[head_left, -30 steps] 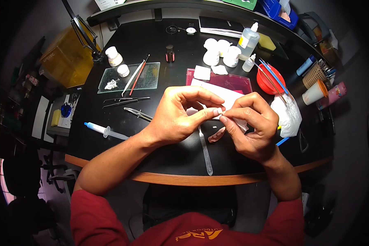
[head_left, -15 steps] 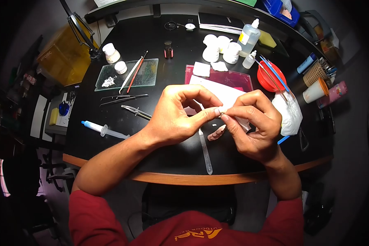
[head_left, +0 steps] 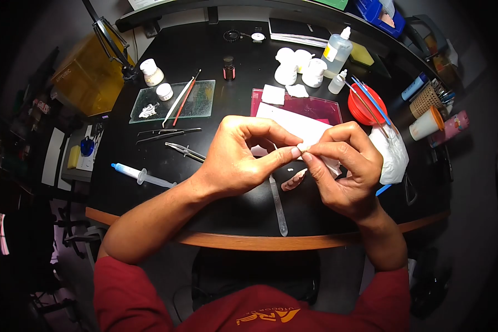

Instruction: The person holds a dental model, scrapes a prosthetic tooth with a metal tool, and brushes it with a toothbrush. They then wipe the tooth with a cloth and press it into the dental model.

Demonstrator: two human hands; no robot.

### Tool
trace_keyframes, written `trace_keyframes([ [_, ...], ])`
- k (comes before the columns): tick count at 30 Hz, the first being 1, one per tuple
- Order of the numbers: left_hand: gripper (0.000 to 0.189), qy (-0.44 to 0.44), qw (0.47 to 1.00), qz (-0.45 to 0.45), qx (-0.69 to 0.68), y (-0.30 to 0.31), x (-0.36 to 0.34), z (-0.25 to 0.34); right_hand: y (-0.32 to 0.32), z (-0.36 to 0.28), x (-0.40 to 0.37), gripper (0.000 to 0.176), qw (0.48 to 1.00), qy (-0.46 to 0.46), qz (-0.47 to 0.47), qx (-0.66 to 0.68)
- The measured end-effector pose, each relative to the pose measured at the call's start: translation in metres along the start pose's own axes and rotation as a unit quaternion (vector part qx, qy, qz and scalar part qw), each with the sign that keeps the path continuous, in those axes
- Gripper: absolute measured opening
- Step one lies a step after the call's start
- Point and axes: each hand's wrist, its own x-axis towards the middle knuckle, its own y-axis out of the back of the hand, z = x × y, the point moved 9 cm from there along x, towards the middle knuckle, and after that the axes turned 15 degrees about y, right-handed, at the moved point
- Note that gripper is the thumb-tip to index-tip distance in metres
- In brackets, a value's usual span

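Observation:
My left hand (head_left: 239, 155) and my right hand (head_left: 347, 171) meet above the desk, both closed in a pinch. Between their fingertips sits a tiny whitish piece (head_left: 302, 147), mostly covered and too small to identify surely. Below the hands lies a metal scalpel handle (head_left: 278, 207), its upper end hidden by my left hand. Beside it rests a small pinkish dental model (head_left: 294, 180) with tooth shapes, partly behind my right fingers. A white paper sheet (head_left: 296, 123) extends behind both hands.
A glass slab (head_left: 199, 105) with brushes and a small jar stands left, near tweezers (head_left: 169, 134) and a syringe (head_left: 141, 176). White jars (head_left: 314, 73), a clear bottle (head_left: 337, 52), a red bowl (head_left: 365, 105) and crumpled tissue (head_left: 389, 155) stand right.
Both hands stay pinched together at nearly the same spot. The fingertips have shifted slightly around the whitish piece, and the whole view has moved a little.

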Motion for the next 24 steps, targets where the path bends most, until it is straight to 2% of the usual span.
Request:
trace_keyframes([
  [2,0.016,-0.011,1.0,-0.007,-0.005,-0.001,0.0,-0.001,0.001,0.0,0.0,0.016,1.0,0.002,0.003,-0.001],
  [14,0.022,0.056,0.985,-0.067,-0.147,-0.006,0.003,-0.013,0.005,-0.002,0.0,0.018,1.0,0.017,0.021,0.006],
  [24,0.024,0.074,0.982,-0.068,-0.158,-0.006,0.004,-0.014,0.008,-0.001,0.0,0.018,0.999,0.012,0.032,0.013],
])
